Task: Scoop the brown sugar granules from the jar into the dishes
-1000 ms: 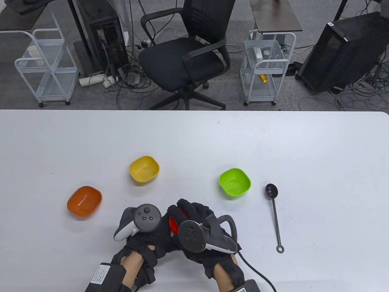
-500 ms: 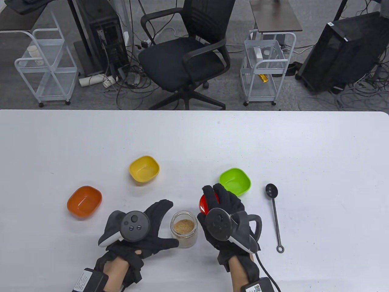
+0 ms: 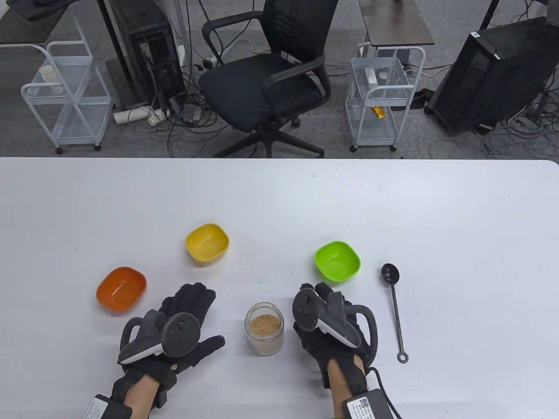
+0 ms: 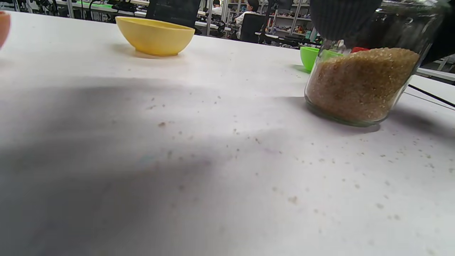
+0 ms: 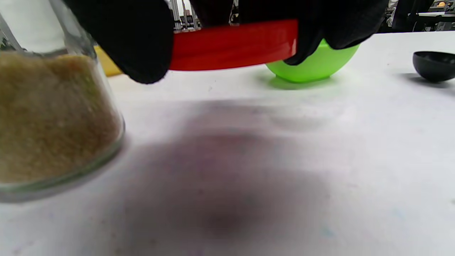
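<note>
- Holding the red lid (image 5: pixel 233 44) in my right hand (image 3: pixel 332 331), I now have it off the jar (image 3: pixel 264 328); a second ago both my hands were bunched over the jar, and half a second ago the lid was lifted out to the right.
- My right fingers (image 5: pixel 131 39) grip the lid flat, just above the table (image 3: pixel 279 196), right of the jar and near the green dish (image 3: pixel 338 260). From above the lid is hidden under my hand and its tracker.
- My left hand (image 3: pixel 174 336) has let go of the jar and drawn off to the left. It now rests palm down, fingers spread and holding nothing, well apart from the glass.
- Standing upright between my hands, the jar is open, with brown sugar (image 4: pixel 360 83) filling most of it. Nothing steadies it now.
- Unchanged are the three dishes: orange dish (image 3: pixel 121 290) at the near left, yellow dish (image 3: pixel 207 243) farther back, green one to the right. I see no sugar in any of them.
- Lying untouched to the right of the green dish, the black spoon (image 3: pixel 394 308) has its bowl at the far end and its handle pointing toward me.
- I judge the opening step done: the lid needs setting down, probably right where it hovers, and then my right hand is free to take the spoon.
- Loose grains already dot the table near the jar, so I expect spills to be easy with this stuff.
</note>
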`<state>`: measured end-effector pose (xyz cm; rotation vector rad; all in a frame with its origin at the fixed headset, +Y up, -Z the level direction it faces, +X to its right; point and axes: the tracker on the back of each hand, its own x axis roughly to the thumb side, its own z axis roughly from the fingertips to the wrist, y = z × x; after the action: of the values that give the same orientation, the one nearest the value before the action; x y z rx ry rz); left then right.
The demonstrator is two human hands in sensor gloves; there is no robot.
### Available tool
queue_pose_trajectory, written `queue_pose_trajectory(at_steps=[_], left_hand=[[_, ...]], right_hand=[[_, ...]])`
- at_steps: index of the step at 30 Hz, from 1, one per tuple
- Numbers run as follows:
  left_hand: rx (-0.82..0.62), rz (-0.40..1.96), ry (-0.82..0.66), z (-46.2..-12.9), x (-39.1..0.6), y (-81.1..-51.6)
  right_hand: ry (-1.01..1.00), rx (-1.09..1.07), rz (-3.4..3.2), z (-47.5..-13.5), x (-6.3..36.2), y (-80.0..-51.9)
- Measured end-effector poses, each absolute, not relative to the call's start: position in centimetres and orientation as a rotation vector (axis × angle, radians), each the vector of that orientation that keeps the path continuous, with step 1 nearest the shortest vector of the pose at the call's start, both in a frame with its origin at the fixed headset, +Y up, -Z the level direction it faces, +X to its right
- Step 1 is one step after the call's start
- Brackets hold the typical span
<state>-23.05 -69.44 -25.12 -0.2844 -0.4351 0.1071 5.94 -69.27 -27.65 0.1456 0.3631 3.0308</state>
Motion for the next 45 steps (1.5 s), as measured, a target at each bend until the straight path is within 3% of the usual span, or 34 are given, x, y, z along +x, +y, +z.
queue_pose_trajectory(at_steps=[21,25,28,33,38,45], left_hand=[[-0.307,0.152,-0.380,-24.8,-24.6,-69.6],[-0.295,0.163,-0.390,-24.7,-24.6,-69.5],[-0.294,0.159,-0.395,-24.6,-24.5,-69.5],[-0.299,0.159,-0.395,-24.5,-24.5,-69.5],[-0.301,0.161,-0.395,-24.5,-24.5,-69.5],[-0.308,0.161,-0.398,-24.5,-24.4,-69.5]], right_hand=[[0.561,0.087,3.076,-28.4,5.9,-72.0],[0.342,0.058,2.946,-28.1,7.7,-69.6],[0.038,-0.205,2.874,-27.4,11.1,-67.3],[-0.113,-0.667,2.709,-26.2,16.6,-66.3],[-0.002,-0.919,2.519,-25.8,21.1,-67.3],[0.178,-1.030,2.604,-26.8,21.3,-69.3]])
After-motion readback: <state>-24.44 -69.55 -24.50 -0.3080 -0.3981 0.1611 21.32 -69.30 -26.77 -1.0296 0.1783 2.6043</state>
